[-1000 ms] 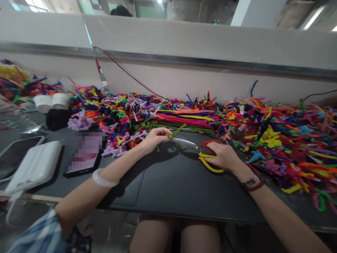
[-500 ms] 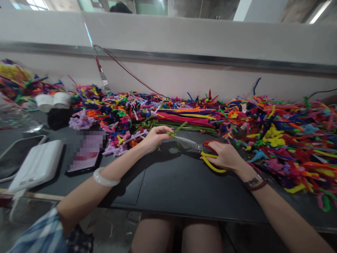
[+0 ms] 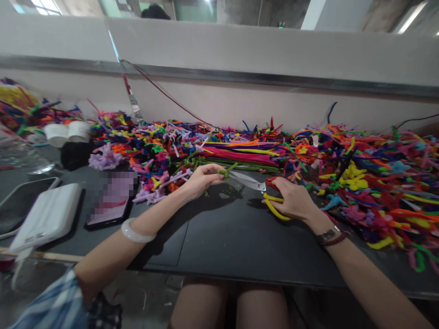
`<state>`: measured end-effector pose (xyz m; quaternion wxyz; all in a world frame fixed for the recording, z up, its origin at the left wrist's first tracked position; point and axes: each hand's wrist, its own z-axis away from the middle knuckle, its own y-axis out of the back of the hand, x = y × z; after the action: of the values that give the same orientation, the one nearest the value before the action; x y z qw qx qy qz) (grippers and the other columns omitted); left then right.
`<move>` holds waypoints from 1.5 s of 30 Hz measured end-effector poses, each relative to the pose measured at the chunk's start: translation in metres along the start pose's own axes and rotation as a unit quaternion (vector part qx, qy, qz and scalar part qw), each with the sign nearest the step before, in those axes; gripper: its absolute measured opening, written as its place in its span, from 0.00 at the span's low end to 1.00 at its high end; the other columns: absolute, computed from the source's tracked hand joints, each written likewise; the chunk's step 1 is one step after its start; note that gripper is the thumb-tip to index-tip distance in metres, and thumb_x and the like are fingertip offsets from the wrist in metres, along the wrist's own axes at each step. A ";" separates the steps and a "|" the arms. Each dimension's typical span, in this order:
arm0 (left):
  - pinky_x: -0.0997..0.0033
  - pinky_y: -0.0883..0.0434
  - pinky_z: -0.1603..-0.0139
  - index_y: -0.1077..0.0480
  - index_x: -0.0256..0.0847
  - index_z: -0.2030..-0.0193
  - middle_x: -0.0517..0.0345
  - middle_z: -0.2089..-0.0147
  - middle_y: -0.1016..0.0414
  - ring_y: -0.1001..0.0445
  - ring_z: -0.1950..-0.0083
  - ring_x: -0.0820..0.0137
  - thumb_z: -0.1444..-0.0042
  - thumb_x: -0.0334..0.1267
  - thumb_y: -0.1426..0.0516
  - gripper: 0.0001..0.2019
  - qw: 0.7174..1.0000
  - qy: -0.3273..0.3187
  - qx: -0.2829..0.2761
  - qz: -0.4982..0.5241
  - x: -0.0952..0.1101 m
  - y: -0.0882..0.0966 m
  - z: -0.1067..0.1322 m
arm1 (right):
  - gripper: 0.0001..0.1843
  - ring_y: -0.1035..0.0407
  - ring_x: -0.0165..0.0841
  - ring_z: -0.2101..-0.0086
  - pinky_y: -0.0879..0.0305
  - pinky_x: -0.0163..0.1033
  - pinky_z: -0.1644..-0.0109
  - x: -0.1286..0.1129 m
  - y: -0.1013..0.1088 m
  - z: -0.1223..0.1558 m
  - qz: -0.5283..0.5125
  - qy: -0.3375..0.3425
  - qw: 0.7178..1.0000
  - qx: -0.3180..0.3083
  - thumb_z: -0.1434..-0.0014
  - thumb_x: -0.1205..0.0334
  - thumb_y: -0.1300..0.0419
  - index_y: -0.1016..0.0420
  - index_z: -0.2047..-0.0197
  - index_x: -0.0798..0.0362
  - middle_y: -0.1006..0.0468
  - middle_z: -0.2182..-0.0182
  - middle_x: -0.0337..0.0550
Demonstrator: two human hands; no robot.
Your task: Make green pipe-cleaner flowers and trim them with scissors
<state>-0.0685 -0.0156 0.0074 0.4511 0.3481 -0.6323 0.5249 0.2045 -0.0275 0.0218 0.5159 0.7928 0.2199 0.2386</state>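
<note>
A green pipe cleaner, twisted into a small knot, sits at twelve o'clock, pinched between the thumb and fingertips of my left hand. At one o'clock, my right hand curls its fingers around the yellow-and-red handles of scissors, the steel blade's tip just beside the knot, above the dark workbench.

Desk viewed from the seated person: pipe-cleaner figures heaped along its back and right, against the wall panel. Centre: left hand holds a twisted pipe cleaner; right hand, to its right, holds scissors, blades reaching that pipe cleaner. Further left on the desk: phone, then power bank.
</note>
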 end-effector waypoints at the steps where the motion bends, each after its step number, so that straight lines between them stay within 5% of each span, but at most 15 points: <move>1: 0.77 0.30 0.67 0.29 0.35 0.72 0.62 0.74 0.30 0.31 0.72 0.79 0.64 0.27 0.39 0.08 1.000 0.003 0.000 0.000 0.000 -0.001 0.000 | 0.24 0.31 0.39 0.63 0.38 0.35 0.69 0.000 0.000 0.000 0.004 0.003 1.000 0.000 0.49 0.44 0.49 0.35 0.59 0.56 0.27 0.61 0.49; 15: 0.83 0.34 0.76 0.31 0.35 0.73 0.65 0.78 0.33 0.35 0.79 0.83 0.65 0.28 0.39 0.08 0.998 -0.002 0.025 -0.050 0.002 -0.003 0.002 | 0.22 0.29 0.37 0.68 0.39 0.35 0.70 0.003 -0.006 0.002 0.034 0.038 0.998 0.035 0.50 0.45 0.48 0.32 0.63 0.57 0.24 0.68 0.48; 45: 0.78 0.32 0.70 0.31 0.36 0.74 0.64 0.76 0.33 0.33 0.75 0.80 0.65 0.31 0.38 0.09 0.998 0.003 0.023 -0.055 0.000 -0.006 0.003 | 0.20 0.30 0.37 0.67 0.39 0.35 0.69 0.007 -0.004 0.002 0.006 0.023 1.000 0.007 0.49 0.48 0.48 0.33 0.63 0.56 0.25 0.67 0.48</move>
<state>-0.0633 -0.0202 0.0095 0.4732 0.3907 -0.5984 0.5152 0.2108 -0.0240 0.0185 0.5041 0.7919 0.2285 0.2580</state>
